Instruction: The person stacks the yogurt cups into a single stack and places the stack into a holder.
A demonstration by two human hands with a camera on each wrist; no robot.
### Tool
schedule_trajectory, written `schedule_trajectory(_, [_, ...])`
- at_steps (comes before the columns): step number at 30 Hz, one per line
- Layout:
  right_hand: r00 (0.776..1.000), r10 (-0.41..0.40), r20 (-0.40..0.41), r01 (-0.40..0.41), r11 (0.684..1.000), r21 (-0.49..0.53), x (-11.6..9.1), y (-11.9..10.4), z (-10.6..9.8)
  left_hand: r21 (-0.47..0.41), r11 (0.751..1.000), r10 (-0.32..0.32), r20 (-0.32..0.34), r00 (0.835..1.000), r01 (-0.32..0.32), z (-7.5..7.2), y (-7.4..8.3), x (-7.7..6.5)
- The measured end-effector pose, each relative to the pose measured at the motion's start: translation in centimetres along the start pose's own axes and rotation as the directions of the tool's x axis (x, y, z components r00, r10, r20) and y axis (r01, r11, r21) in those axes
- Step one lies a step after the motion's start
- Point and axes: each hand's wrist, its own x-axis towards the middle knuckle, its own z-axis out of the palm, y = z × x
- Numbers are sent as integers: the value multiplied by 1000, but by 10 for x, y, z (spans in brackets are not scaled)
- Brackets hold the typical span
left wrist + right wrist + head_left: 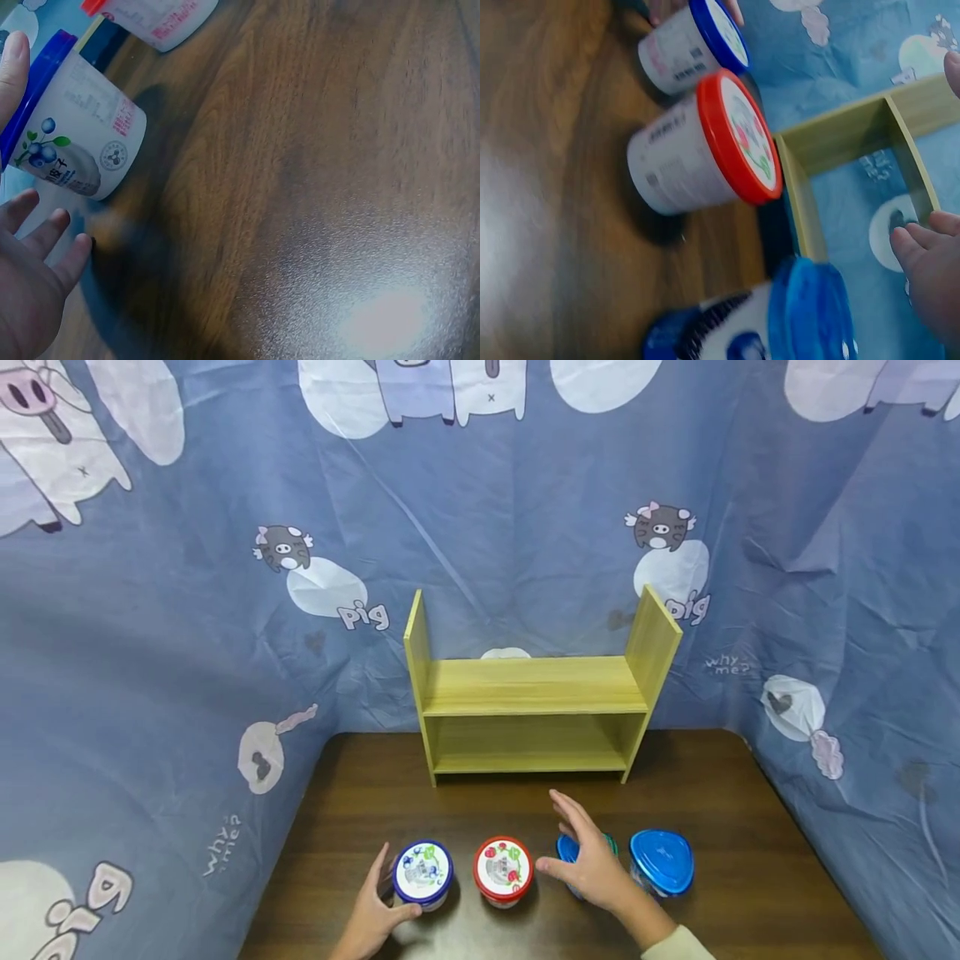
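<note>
Left hand [372,910] was nearest, fingers spread loosely round the side of the blue-rimmed tub [423,872], thumb at its front; couldn't tell if skin touched it. Right hand [596,870] held nothing, fingers extended and thumb apart, above a partly covered blue-lidded container [567,849].

Blue-rimmed tub: left end of the row, upright, long axis vertical, lid up, narrowing to the base, blueberries printed on side and lid. Red-rimmed tub [503,870] stood just right of it, apart, also upright, lid up. Rounded-corner container [663,862] with a blue lid sat at the right end. Lids were on; contents hidden.

All stood on the dark wood-grain bench [345,827], glare on its surface in the left wrist view. Behind: two-level yellowish wooden shelf [536,685], then creased blue pig-print fabric [487,485] round back and sides.
</note>
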Motion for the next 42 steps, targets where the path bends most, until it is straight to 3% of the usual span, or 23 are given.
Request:
schedule_trajectory(7, [997,66,34,-67,998,19,0,3,23,2,999,-52,-4,999,52,5,0,-2])
schedule_trajectory(17, [986,161,40,-157,984,-86,0,11,47,26,997,-67,-29,997,68,10,0,1])
schedule_trajectory(28, [980,180,83,-170,980,-106,-6,26,63,-12,995,-99,-45,994,98,16,3,2])
schedule_trajectory(35, [967,237,96,-222,964,-144,-8,36,70,4,995,-101,-60,993,102,19,0,1])
schedule_trajectory(42, [964,256,67,-243,957,-160,-11,48,76,20,993,-111,-81,990,113,22,-4,1])
